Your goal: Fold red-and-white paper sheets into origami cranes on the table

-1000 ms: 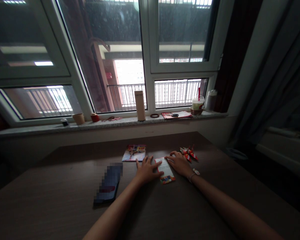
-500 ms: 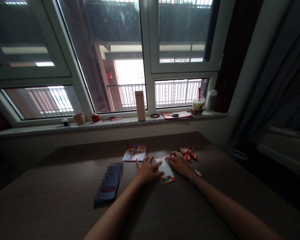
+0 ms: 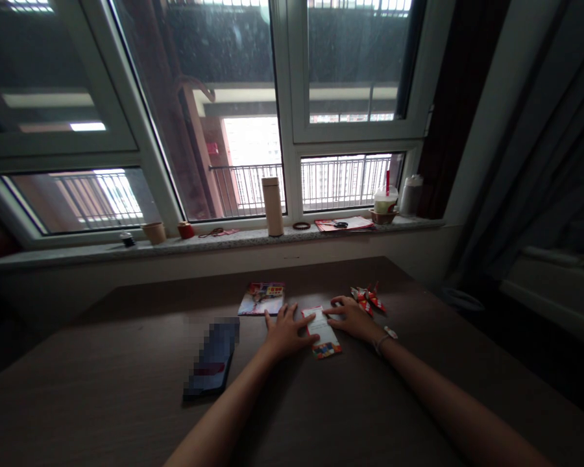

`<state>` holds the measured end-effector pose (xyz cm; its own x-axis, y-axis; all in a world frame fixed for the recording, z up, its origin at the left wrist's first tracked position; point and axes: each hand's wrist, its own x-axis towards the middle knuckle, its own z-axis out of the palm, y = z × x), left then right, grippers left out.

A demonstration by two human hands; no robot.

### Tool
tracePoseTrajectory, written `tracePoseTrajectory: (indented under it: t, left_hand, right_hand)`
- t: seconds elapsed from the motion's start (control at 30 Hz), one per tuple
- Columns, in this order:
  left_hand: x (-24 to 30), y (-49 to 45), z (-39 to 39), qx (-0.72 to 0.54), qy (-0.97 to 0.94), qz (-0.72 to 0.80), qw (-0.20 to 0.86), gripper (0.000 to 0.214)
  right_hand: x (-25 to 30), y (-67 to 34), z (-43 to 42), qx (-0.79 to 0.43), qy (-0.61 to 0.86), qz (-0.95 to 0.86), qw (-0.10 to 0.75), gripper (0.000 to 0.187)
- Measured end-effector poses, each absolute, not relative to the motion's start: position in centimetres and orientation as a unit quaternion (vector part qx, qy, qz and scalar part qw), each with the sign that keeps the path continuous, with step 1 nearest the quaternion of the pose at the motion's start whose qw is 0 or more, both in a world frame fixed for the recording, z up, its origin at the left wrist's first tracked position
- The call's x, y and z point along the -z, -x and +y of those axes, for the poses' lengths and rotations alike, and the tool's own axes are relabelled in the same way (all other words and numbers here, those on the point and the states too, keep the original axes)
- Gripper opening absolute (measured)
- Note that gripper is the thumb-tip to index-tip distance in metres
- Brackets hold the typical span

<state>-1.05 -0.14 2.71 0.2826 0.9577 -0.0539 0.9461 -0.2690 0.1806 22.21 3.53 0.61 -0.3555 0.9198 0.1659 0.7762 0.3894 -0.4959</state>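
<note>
A small white paper card [image 3: 322, 330] with a red edge and a colourful strip at its near end lies flat on the dark table. My left hand [image 3: 287, 332] is spread on its left side, thumb and a fingertip resting on the paper. My right hand [image 3: 353, 320] lies at its right edge, fingers stretched and apart, fingertips at the card's upper right; a bracelet circles that wrist. Just beyond my left hand is a colourful printed booklet [image 3: 261, 299]. Several red folded paper pieces [image 3: 367, 300] sit past my right hand.
A dark phone, partly pixelated [image 3: 213, 360], lies left of my left forearm. On the windowsill [image 3: 214, 243] stand a beige flask [image 3: 272, 207], a paper cup [image 3: 154, 232], a red spool [image 3: 185, 229], a drink cup with a straw [image 3: 385, 200], and papers with scissors [image 3: 340, 224].
My right hand has shifted slightly to the right, its fingers drawing off the card toward the edge. My left hand and the card stay in place.
</note>
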Motion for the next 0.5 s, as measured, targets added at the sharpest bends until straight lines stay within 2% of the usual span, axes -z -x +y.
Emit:
tracePoseTrajectory:
  t: [0.3,0.5]
  left_hand:
    - [-2.7,1.0,-0.2,-0.032,-0.795,0.6,0.086,0.068]
    - [-2.7,1.1,-0.2,-0.038,-0.795,0.598,0.088,0.068]
  right_hand:
    - [-1.1,-23.9,3.3,-0.243,0.466,-0.832,0.18,0.052]
    - [-2.0,-24.4,2.4,-0.271,0.461,-0.837,0.115,0.07]
